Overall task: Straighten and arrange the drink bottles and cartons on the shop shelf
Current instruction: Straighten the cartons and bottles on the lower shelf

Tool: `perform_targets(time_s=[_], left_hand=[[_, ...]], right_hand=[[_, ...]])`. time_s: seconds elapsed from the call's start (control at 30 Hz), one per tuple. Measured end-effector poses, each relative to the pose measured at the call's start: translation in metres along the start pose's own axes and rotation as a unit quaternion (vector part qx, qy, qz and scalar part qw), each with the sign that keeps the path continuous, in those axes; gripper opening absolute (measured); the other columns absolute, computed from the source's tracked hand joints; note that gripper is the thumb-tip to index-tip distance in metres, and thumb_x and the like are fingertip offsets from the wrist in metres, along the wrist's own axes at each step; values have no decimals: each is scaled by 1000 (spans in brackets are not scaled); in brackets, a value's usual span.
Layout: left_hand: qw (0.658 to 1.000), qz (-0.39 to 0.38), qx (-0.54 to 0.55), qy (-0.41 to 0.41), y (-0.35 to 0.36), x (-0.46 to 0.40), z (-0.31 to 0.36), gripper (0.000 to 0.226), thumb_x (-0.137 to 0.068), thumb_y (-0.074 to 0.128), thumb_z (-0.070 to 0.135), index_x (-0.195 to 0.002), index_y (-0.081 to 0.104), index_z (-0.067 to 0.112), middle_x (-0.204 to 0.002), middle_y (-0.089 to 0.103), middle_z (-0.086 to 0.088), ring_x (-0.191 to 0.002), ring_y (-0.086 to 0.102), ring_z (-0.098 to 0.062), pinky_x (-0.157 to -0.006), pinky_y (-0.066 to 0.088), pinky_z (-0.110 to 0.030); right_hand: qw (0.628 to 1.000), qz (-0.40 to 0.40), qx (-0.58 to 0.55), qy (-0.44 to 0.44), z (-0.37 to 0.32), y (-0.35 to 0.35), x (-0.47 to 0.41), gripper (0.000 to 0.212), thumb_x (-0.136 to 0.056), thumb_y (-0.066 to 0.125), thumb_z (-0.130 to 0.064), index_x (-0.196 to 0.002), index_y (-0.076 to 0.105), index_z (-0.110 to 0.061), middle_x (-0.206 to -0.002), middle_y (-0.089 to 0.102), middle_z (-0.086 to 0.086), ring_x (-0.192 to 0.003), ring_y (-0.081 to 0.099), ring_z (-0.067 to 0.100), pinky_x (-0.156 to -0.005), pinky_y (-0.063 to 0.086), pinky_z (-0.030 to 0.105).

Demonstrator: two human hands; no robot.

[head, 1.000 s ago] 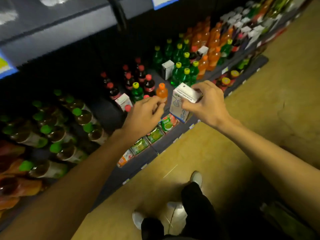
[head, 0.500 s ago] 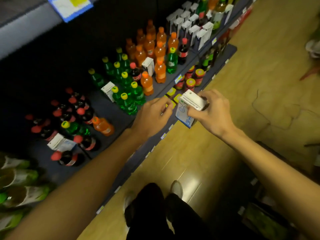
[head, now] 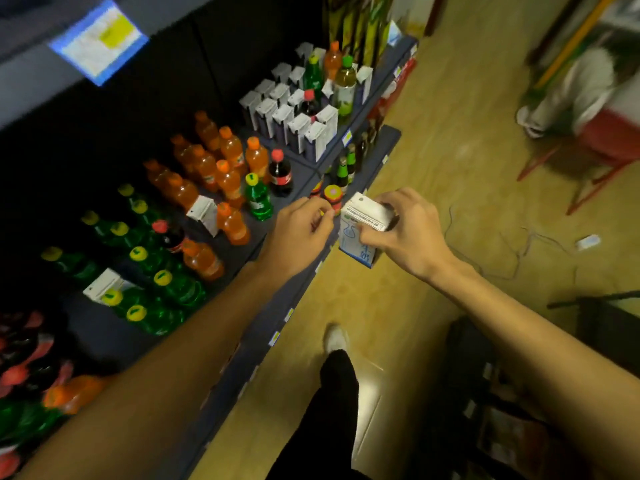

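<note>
carton (head: 360, 230) in hand: white, blue drawing, black print on top | bottles (head: 228, 174) at 10 o'clock: orange, orange caps | bottles (head: 162, 282) at 9 o'clock: green, yellow caps | cola bottle (head: 280, 173): dark, red cap and label | cartons (head: 294, 119) at 12 o'clock: white tops, maybe dark purple sides | shelf (head: 304, 296): dark blue | floor (head: 450, 161): yellow-brown

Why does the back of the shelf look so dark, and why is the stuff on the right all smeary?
In the head view, little light reaches the back of the shelf, so it goes nearly black; the right edge and the price tag are motion-blurred, while the carton in the right hand stays sharp.
</note>
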State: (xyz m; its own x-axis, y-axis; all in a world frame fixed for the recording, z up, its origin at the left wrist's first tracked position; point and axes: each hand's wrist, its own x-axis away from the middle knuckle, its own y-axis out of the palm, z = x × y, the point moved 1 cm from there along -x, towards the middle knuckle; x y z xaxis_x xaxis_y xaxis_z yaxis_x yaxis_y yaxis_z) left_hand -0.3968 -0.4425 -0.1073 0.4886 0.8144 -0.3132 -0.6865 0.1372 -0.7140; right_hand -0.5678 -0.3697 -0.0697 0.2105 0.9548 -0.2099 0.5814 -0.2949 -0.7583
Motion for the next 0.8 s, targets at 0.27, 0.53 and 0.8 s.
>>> perform_targets(time_s=[0.27, 0.53, 0.8], left_hand=[[999, 5, -14, -50, 33, -113, -40, 9, -87, 60, 15, -85, 66, 9, -73, 58, -6, -65, 45, -9, -63, 41, -30], [995, -6, -39, -90, 48, -203, -63, 12, -91, 55, 18, -89, 64, 9, -77, 54, -2, -68, 50, -17, -62, 45, -34], [986, 47, -65, -146, 78, -278, -79, 14, -92, 53, 22, -91, 63, 11, -83, 62, -3, -76, 58, -19, -67, 45, -32]], right_hand=[[997, -62, 28, -26, 59, 3, -129, 44, -62, 82, -16, -99, 67, 1, -90, 60, 18, -81, 57, 31, -66, 33, 24], [994, -84, 7, -62, 97, 2, -224, 43, -63, 84, -15, -99, 67, 3, -88, 57, 11, -75, 49, 20, -63, 29, 14], [977, -135, 15, -161, 152, 8, -339, 42, -66, 84, -19, -99, 68, 1, -90, 61, 15, -80, 53, 22, -65, 27, 14]])
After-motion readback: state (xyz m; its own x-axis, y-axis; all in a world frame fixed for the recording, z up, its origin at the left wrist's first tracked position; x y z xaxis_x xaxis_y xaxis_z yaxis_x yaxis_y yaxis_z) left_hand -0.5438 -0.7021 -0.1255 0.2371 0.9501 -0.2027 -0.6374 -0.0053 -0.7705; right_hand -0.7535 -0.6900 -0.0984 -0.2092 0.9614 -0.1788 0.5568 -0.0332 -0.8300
